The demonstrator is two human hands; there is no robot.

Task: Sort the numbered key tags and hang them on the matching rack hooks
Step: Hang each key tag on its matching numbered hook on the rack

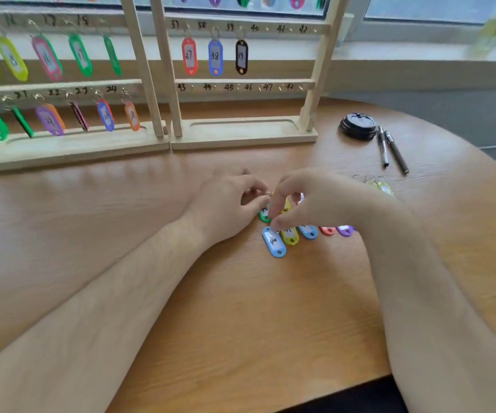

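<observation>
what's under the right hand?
Lower ends of five key tags show: blue tag, yellow tag, light-blue tag, red tag, purple tag. The right hand covers their tops and rings.

counter (240,293): round-edged, light wood grain | black round disc-shaped object (357,126): far right on counter | pen (382,147) and second pen (397,153): side by side, just beside disc | window sill (419,52): pale, behind counter

LOCATION: OFFICE-TYPE WORKROOM

Two numbered wooden key racks (240,143) stand on a round wood-grain table (240,293). Right of the racks lie two pens (397,153) and stacked black lids (357,126). Behind the racks runs a white window sill (419,52).
</observation>
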